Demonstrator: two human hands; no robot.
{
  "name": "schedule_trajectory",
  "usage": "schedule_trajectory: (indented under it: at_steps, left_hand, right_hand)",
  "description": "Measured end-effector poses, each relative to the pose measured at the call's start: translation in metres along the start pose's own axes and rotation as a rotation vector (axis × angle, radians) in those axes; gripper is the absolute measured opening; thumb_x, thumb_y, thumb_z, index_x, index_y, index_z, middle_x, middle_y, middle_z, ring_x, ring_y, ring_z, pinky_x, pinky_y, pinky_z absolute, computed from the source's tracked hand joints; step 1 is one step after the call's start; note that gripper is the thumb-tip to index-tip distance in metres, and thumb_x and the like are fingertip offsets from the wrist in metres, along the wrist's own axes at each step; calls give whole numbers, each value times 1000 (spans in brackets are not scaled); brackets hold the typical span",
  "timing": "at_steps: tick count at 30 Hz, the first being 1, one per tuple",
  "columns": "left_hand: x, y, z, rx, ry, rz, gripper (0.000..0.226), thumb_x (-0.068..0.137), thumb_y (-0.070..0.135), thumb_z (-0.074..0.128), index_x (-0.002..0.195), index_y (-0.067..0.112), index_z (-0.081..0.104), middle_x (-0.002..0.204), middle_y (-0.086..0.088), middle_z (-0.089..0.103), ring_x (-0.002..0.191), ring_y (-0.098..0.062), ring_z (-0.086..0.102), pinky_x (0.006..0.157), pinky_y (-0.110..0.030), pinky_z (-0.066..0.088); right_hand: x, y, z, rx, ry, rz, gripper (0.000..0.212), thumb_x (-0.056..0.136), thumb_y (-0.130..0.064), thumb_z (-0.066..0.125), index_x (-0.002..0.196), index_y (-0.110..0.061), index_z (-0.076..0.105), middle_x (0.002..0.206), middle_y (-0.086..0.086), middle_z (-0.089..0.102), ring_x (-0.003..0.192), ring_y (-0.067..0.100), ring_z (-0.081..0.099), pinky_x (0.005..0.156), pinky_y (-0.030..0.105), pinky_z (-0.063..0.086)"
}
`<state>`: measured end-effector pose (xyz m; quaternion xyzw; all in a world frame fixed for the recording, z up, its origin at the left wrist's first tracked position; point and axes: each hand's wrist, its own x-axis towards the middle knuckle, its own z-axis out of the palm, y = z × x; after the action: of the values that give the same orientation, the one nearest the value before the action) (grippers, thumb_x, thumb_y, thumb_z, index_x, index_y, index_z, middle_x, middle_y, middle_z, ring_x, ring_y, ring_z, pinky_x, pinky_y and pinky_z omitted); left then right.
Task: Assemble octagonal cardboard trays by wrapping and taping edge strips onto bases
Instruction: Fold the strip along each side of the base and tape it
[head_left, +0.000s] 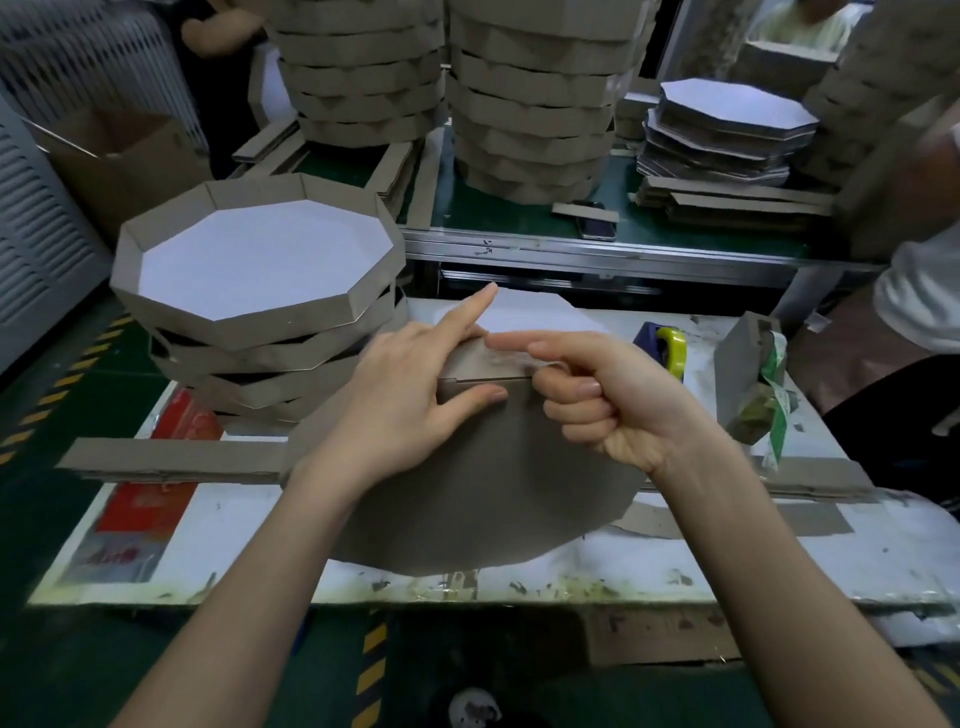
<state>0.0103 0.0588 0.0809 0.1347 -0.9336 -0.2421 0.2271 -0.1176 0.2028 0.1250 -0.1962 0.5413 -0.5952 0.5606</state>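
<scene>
An unfinished octagonal tray (467, 493) stands tilted on the white worktable (727, 566), its brown underside facing me and its white inside (524, 314) showing above. My left hand (410, 395) holds the edge strip (488, 364) at the tray's top, thumb pressed on the strip's seam, index finger pointing up. My right hand (597, 395) has its index finger laid along the strip's upper edge over a shiny piece of clear tape (506, 356); the other fingers are curled. More loose edge strips (171, 457) lie flat on the table to the left.
A stack of finished trays (260, 291) sits at the left. Tall tray stacks (530, 104) and flat octagonal bases (727, 130) fill the far bench. A tape dispenser (667, 348) and a cardboard-covered tape holder (753, 379) stand at the right. Another person (914, 291) sits at the right edge.
</scene>
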Motion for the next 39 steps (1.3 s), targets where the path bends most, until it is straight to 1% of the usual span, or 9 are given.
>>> schedule_trajectory:
  at_steps: [7, 11, 14, 18, 23, 28, 33, 36, 39]
  left_hand:
    - [-2, 1, -3, 40, -16, 114, 48, 90, 44, 59, 137, 41, 50, 128, 11, 60, 114, -18, 53, 96, -44, 40]
    - [-3, 1, -3, 57, -18, 122, 44, 88, 48, 54, 131, 38, 58, 125, 12, 59, 112, -17, 52, 93, -41, 40]
    - [-3, 2, -4, 68, -22, 116, 44, 87, 50, 50, 127, 37, 61, 125, 13, 59, 113, -16, 51, 92, -39, 39]
    - [-3, 1, -3, 124, -51, 116, 45, 90, 53, 47, 132, 38, 57, 129, 13, 55, 114, -17, 49, 92, -39, 39]
    - [7, -7, -3, 176, -60, 56, 40, 96, 44, 52, 135, 40, 54, 136, 9, 52, 118, -21, 46, 95, -39, 36]
    - [2, -5, -2, 156, -42, 72, 50, 90, 53, 44, 136, 35, 53, 135, 11, 55, 114, -21, 50, 91, -41, 39]
    - [-2, -4, 1, 123, -17, 42, 60, 91, 48, 58, 144, 29, 40, 131, 8, 58, 117, -20, 49, 94, -41, 36]
    - [-4, -4, 0, 89, -18, 25, 68, 88, 49, 58, 147, 26, 33, 133, 12, 56, 120, -18, 48, 98, -39, 34]
    - [-4, -3, 0, 95, -20, 11, 76, 88, 51, 57, 152, 28, 24, 133, 12, 55, 120, -18, 47, 100, -38, 32]
  right_hand:
    - [-15, 14, 0, 62, 19, -16, 32, 103, -14, 34, 117, -11, 62, 39, -10, 25, 28, -2, 20, 26, 11, 14]
    - [-20, 20, 0, 77, 13, -41, 30, 99, -16, 40, 116, -9, 63, 39, -10, 27, 28, -1, 21, 25, 11, 18]
    - [-22, 23, 0, 86, 10, -57, 40, 86, -21, 51, 121, -6, 63, 40, -10, 28, 28, -1, 22, 25, 11, 18]
    - [-23, 26, 0, 111, 32, -75, 37, 82, -21, 52, 109, -5, 73, 40, -9, 28, 28, -1, 22, 25, 12, 18]
    - [-27, 38, 4, 98, 9, -55, 33, 82, -22, 53, 96, -3, 77, 40, -9, 28, 29, 0, 22, 26, 12, 19]
    - [-30, 27, 6, 129, 36, -153, 34, 83, -23, 54, 108, -11, 75, 41, -9, 25, 30, -1, 20, 28, 10, 16]
    - [-19, 18, 11, 121, 85, -149, 35, 99, -13, 42, 128, -13, 60, 42, -8, 23, 30, 0, 18, 30, 8, 12]
    - [-13, 20, 10, 118, 98, -107, 27, 100, -13, 40, 120, -12, 59, 41, -8, 22, 30, 0, 17, 30, 10, 8]
    - [-13, 23, 9, 102, 93, -95, 37, 90, -17, 50, 121, -5, 64, 41, -9, 23, 30, -1, 17, 28, 11, 11]
